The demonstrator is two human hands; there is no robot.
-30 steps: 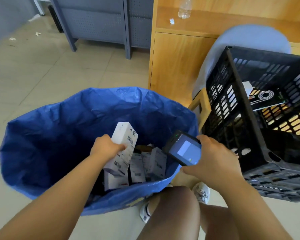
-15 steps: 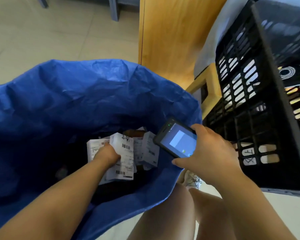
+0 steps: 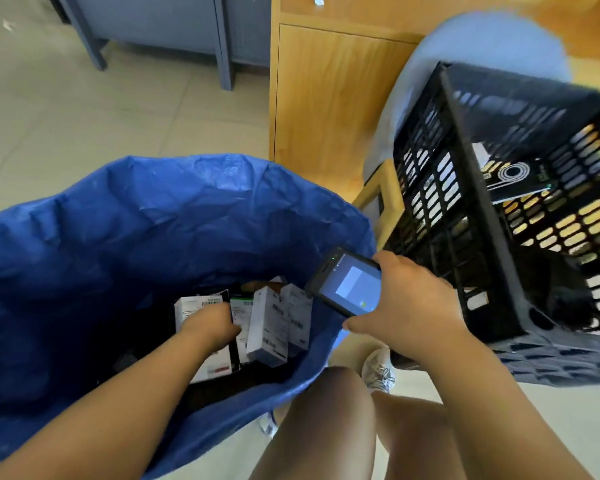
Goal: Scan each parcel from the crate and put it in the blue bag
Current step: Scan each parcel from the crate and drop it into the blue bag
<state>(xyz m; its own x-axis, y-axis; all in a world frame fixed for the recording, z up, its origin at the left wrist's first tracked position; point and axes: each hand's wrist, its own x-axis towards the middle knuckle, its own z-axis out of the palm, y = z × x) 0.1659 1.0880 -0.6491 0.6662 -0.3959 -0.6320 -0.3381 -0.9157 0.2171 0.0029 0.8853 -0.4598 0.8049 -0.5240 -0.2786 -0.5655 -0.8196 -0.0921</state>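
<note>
Head view: the left hand (image 3: 210, 325) is reaching deep into the blue bag (image 3: 187, 188) at lower centre. It has carried the white parcel (image 3: 191, 308) down among the other boxes, so this one looks delivered. I cannot tell whether its fingers are gripping it. The right hand (image 3: 409, 306) is clasping the scanner (image 3: 347, 289) at the bag's right rim. A dark parcel (image 3: 510, 178) is waiting in the crate (image 3: 465, 202), and the way there is lying open.
</note>
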